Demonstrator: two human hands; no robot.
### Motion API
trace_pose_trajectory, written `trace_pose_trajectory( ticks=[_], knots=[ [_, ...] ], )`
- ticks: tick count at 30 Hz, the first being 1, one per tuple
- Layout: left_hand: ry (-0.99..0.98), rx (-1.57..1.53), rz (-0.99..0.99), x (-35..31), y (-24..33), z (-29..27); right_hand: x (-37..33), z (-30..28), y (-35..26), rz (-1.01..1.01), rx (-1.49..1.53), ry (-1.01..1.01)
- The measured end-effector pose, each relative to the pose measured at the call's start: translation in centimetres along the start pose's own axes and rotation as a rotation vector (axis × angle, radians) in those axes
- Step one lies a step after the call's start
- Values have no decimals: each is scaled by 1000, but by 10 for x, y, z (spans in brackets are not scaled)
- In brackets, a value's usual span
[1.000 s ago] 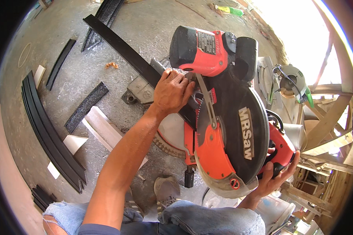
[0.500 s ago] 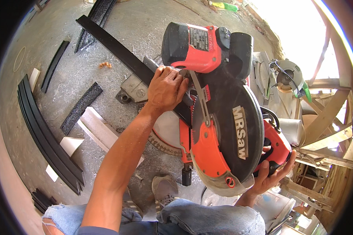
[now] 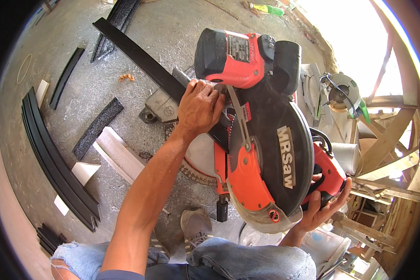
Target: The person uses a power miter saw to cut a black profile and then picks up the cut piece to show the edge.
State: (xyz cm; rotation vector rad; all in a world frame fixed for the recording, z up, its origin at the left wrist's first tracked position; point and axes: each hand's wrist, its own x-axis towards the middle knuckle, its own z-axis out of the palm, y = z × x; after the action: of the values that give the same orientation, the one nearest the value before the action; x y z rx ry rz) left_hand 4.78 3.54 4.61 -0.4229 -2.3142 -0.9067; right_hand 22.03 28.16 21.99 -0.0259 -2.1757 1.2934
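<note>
A red, orange and black miter saw [image 3: 270, 135] stands on the floor before my feet, its blade mostly hidden by the guard. Across its base runs a long black trim strip [image 3: 140, 60], whose far end reaches out to the upper left. My left hand [image 3: 200, 107] is closed over the strip close to the blade, fingers bent against the saw's fence. My right hand [image 3: 324, 205] wraps the red handle at the saw's right side, thumb and some fingers showing round it.
Black trim pieces [image 3: 56, 163], short dark offcuts [image 3: 98, 126] and a white angled moulding [image 3: 119, 154] lie on the dusty floor at left. At right are a circular saw [image 3: 343, 93], a white bucket [image 3: 324, 245] and wooden framing [image 3: 392, 140].
My left forearm has shifted slightly to the right, with the left hand staying on the strip. My right hand keeps its hold on the saw handle.
</note>
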Motion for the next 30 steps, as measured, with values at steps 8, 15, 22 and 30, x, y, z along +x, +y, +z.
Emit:
trace_pose_trajectory(
  ticks=[8,15,22,30],
  knots=[
    [-17,15,-9,-1,0,0,9,4,-12,36,-9,13],
    [-53,28,-39,0,1,-1,0,-1,1,14,5,9],
    [-43,16,-37,0,2,0,-1,-1,2,-1,33,27],
    [-59,21,-49,1,0,-1,5,-1,-7,50,-103,-30]
  ],
)
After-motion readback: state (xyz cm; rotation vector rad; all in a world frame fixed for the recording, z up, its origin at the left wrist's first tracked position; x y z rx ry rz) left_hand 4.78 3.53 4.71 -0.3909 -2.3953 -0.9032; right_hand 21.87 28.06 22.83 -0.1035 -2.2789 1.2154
